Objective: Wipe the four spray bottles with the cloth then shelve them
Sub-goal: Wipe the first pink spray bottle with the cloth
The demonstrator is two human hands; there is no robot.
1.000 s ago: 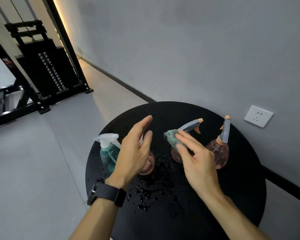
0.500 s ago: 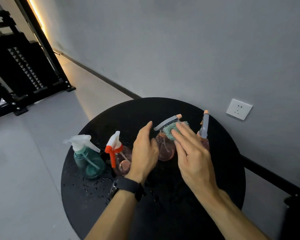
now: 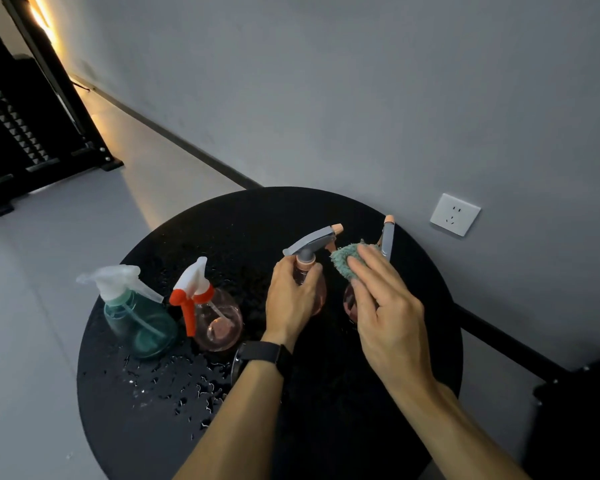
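The left hand (image 3: 293,299) curls round the neck of a pink translucent bottle (image 3: 317,292) with a grey trigger. Beside it, the right hand (image 3: 385,306) pinches a fluffy teal cloth (image 3: 343,259). Both are above the round black bench (image 3: 413,341), wet with droplets.

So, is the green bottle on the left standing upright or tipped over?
Upright. The green bottle stands on its base on the black table, its white trigger head on top, beside the red-trigger bottle. Neither hand touches it.

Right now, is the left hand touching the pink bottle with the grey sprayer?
Touching. The head view shows the left hand gripping the pink bottle just under its sprayer.
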